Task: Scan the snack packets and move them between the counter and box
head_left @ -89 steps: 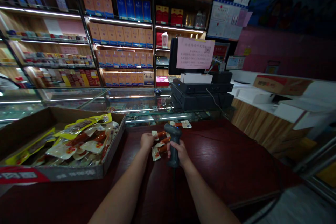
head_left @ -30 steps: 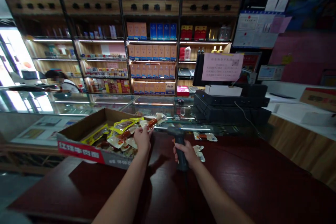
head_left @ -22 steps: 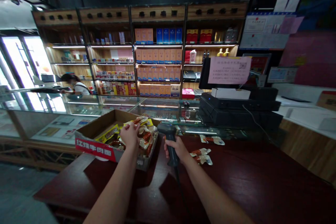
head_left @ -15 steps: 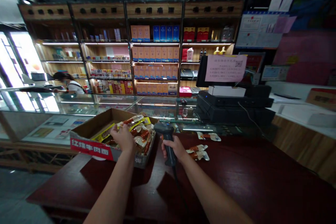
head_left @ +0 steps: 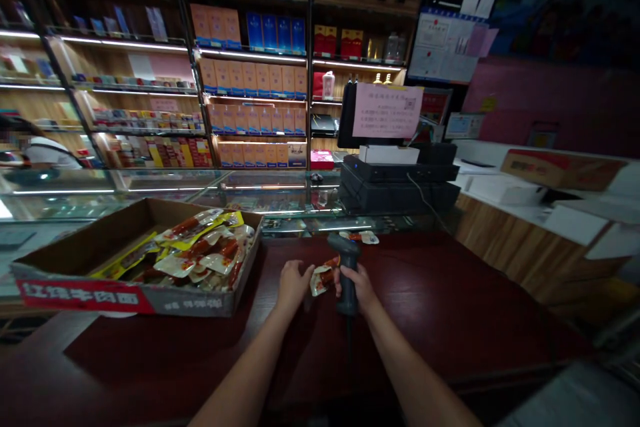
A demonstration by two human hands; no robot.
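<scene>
My right hand (head_left: 359, 285) grips a dark barcode scanner (head_left: 347, 280) by its handle, upright above the dark red table. Close to its left, my left hand (head_left: 294, 285) has its thumb apart from the fingers, and I see nothing between them. Just beyond my left hand lie clear-wrapped sausage packs (head_left: 321, 280), partly hidden behind the scanner. Another sausage pack (head_left: 369, 237) lies farther back at the table's far edge. To the left stands a shallow cardboard box (head_left: 135, 298) with a red label, holding several sausage packs and yellow packets (head_left: 131, 257).
Behind the table (head_left: 425, 333) runs a glass display counter (head_left: 145, 180). A monitor with a pink sheet (head_left: 386, 111) stands on a black cash drawer (head_left: 400, 195) at the back. Shelves of boxed goods (head_left: 250, 77) line the wall. A person (head_left: 50, 150) is at the far left.
My left hand has left the box and moved right to beside the loose packs. My right hand still holds the scanner. The view has turned right.
</scene>
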